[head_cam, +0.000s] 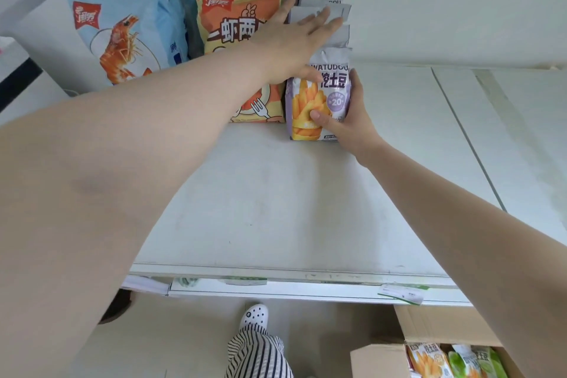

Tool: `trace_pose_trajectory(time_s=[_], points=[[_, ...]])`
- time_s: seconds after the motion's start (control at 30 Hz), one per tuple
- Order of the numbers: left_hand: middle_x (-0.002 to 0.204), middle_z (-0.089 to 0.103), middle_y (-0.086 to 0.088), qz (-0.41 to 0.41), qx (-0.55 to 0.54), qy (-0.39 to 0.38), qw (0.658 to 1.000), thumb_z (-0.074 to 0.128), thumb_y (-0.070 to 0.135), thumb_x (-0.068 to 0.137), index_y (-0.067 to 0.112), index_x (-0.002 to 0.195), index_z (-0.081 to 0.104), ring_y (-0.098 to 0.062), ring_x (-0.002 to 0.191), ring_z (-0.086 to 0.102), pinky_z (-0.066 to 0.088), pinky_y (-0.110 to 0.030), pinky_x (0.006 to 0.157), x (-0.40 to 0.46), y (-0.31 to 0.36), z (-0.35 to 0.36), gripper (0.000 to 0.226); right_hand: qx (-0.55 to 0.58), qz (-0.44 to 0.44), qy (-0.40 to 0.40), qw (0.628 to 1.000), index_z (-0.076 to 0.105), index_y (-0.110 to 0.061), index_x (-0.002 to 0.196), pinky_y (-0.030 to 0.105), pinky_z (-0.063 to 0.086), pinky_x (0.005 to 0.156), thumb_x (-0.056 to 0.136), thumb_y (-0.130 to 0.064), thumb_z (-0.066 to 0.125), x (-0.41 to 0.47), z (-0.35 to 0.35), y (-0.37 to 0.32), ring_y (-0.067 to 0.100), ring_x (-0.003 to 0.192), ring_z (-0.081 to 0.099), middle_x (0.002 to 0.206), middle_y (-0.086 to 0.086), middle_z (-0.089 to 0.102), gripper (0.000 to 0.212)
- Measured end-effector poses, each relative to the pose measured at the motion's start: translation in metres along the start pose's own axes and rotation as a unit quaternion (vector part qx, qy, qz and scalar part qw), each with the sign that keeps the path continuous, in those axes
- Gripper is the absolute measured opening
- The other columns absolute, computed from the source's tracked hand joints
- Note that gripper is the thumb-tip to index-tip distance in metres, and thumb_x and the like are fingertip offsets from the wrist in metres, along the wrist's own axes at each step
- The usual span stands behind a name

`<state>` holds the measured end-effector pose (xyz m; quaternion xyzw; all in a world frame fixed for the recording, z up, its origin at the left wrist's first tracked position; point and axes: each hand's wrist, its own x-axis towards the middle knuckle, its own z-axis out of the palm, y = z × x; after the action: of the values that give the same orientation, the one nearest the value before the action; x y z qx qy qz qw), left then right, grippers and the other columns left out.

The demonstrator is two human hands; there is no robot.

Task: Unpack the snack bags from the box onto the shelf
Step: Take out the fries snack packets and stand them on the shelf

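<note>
Standing upright on the white shelf [276, 193], the purple fries bag [319, 101] fronts a row of matching bags [325, 9], just right of the orange snack bags [239, 9]. The right hand [346, 120] clasps it, thumb on its front, fingers curled round its right edge. The left hand [294, 37] lies flat, fingers straight, on the row's tops. Blue shrimp bags [122, 31] stand farther left; the cardboard box [429, 353] below holds more bags.

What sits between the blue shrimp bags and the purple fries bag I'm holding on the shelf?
In the head view, the orange snack bags stand between the blue shrimp bags and the purple fries bag, which the right hand grips.
</note>
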<state>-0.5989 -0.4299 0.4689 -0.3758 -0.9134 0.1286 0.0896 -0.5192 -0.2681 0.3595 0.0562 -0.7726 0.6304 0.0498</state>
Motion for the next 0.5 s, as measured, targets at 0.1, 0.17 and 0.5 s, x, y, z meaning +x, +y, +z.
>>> trace_pose_trajectory(time_s=[0.1, 0.17, 0.5], points=[[0.161, 0.001, -0.011, 0.012, -0.004, -0.005, 1.0, 0.045, 0.057, 0.09, 0.017, 0.153, -0.005, -0.022, 0.148, 0.013, -0.003, -0.053, 0.118, -0.0045, -0.0041, -0.0003, 0.09, 0.009, 0.011, -0.001, 1.0, -0.005, -0.01, 0.153, 0.025, 0.041, 0.108, 0.082, -0.006, 0.075, -0.0049, 0.0038, -0.0055, 0.011, 0.138, 0.04, 0.156, 0.002, 0.029, 0.108], [0.161, 0.002, -0.011, 0.011, -0.008, -0.016, 1.0, 0.044, 0.056, 0.09, 0.017, 0.154, -0.003, -0.023, 0.148, 0.012, -0.003, -0.054, 0.118, -0.0056, -0.0046, 0.0001, 0.088, 0.009, 0.009, 0.001, 1.0, -0.004, -0.007, 0.153, 0.026, 0.041, 0.109, 0.083, -0.006, 0.074, -0.006, 0.0038, -0.0048, 0.013, 0.137, 0.041, 0.156, 0.005, 0.03, 0.105], [0.161, 0.004, -0.01, 0.001, -0.022, -0.018, 1.0, 0.045, 0.051, 0.093, 0.017, 0.154, 0.003, -0.025, 0.148, 0.013, -0.001, -0.052, 0.119, -0.0027, -0.0024, 0.0, 0.082, -0.009, 0.027, 0.031, 0.999, 0.007, -0.011, 0.153, 0.04, 0.041, 0.111, 0.077, -0.019, 0.077, -0.0044, 0.0071, -0.0061, 0.014, 0.134, 0.047, 0.151, 0.005, 0.04, 0.104]])
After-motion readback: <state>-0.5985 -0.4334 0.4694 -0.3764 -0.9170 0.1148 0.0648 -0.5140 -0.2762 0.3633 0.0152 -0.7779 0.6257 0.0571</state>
